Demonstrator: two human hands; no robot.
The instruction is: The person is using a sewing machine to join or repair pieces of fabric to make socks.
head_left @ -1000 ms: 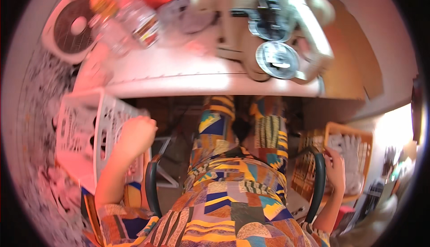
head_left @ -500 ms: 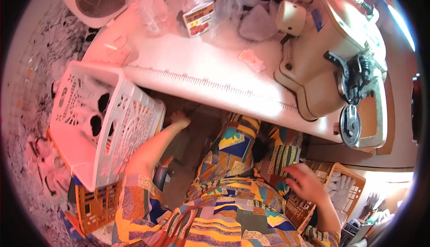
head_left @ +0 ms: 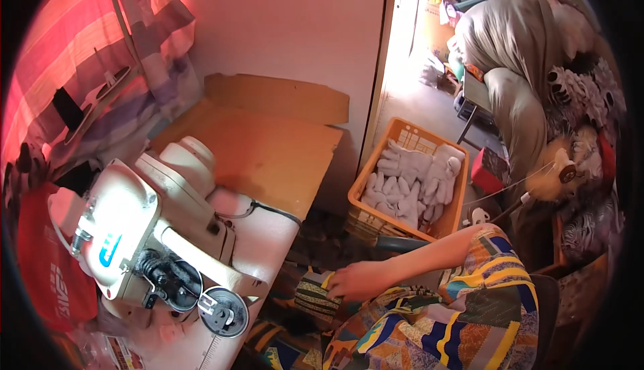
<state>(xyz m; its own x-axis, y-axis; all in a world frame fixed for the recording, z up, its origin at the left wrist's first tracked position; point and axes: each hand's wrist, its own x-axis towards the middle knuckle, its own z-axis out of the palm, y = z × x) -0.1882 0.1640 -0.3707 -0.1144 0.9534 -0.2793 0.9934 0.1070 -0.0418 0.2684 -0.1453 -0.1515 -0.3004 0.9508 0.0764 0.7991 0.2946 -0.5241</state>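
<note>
My right hand lies on the patterned cloth over my leg, fingers loosely extended and nothing visible in them. My left hand is out of sight. Beyond my right forearm stands an orange plastic crate holding a heap of white gloves. To the left, a cream sewing machine sits on the white worktable. A round dark wheel-like part hangs at the machine's near end.
A brown board stands behind the machine. At the right are a red box, a large grey-green cloth bundle and piled striped gloves. A red bag hangs on the far left. A bright doorway opens beyond the crate.
My view has swung to the right, bringing the glove crate and doorway fully into sight. My left hand and the white basket have left the picture. My right hand now rests on my leg.
</note>
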